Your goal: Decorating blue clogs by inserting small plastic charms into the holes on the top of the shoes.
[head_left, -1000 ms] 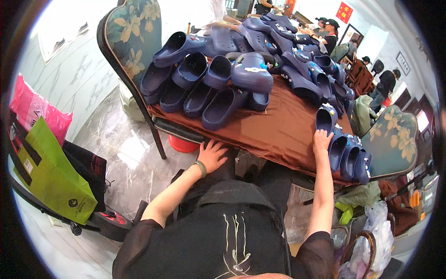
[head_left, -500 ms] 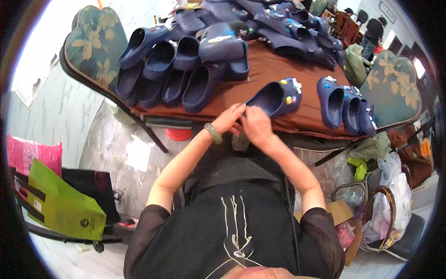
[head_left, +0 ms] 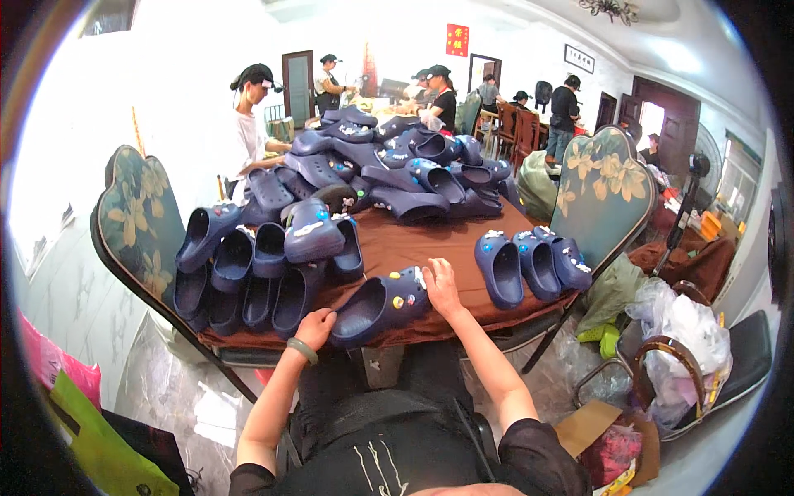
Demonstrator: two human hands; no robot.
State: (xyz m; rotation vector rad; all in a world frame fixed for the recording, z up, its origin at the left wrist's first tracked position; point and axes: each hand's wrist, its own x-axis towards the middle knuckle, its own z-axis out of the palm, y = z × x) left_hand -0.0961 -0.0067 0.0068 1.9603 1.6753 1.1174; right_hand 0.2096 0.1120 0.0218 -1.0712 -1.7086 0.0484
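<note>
A navy blue clog (head_left: 395, 304) with colourful charms on its toe lies sideways at the near edge of the brown-covered table (head_left: 397, 236), its heel to the left. Closed fingers of my left hand (head_left: 315, 329) grip the heel end; the contact is partly hidden. At the toe end, my right hand (head_left: 443, 289) rests with its fingers stretched out beside the charms, holding nothing. Left of it, several navy clogs (head_left: 269, 248) stand stacked in a row. To the right, three charm-covered clogs (head_left: 538, 269) stand side by side.
A big heap of navy clogs (head_left: 372, 161) covers the table's far part. Flowered boards (head_left: 132, 223) rise at both ends. A co-worker in white (head_left: 252, 132) stands beyond the heap; others are further back. Plastic bags (head_left: 678, 331) and a cardboard box (head_left: 616, 438) lie at the right.
My view has lifted, showing the room and people. My hands, close together at the clog's heel before, have parted: the right has moved to the toe, the left stays at the heel.
</note>
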